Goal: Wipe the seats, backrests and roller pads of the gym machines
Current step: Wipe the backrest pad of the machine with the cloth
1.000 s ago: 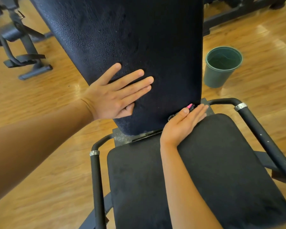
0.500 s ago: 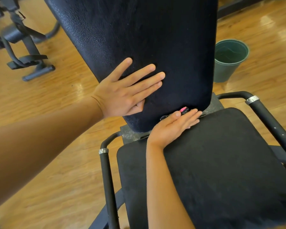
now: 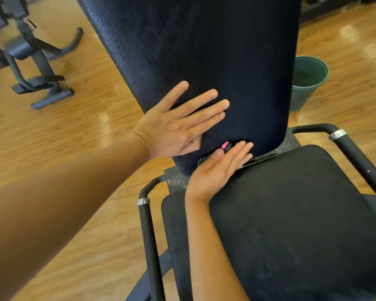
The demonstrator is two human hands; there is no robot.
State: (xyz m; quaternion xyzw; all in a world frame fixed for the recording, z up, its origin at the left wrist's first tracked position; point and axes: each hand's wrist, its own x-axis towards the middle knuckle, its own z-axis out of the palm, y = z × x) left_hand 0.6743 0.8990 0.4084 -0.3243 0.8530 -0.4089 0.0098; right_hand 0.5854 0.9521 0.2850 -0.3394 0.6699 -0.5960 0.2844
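Both hands: flat, fingers straight, nothing curled round or pinched
Left hand point(image 3: 172, 127): spread on the lower backrest point(image 3: 204, 51), palm down, looks like bracing
Right hand point(image 3: 217, 170): fingers together, laid along the gap where the backrest's bottom edge meets the seat point(image 3: 291, 224)
Small dark thing point(image 3: 225, 146): pink tip, showing just above your right fingers; can't tell if it's a wiper or a machine part
Backrest feel: pebbled vinyl over padding, probably gives a little and goes slick when wet; bolted to the frame, so press on it, don't try to grab it
Seat feel: matt pad, likely more drag than the backrest; soft top, stiff base
Hold point: flat palm on the pad face, or the side rail point(image 3: 149, 235) if you need a steady
Bucket point(image 3: 308, 79): green, on the wood floor behind the backrest, to your right
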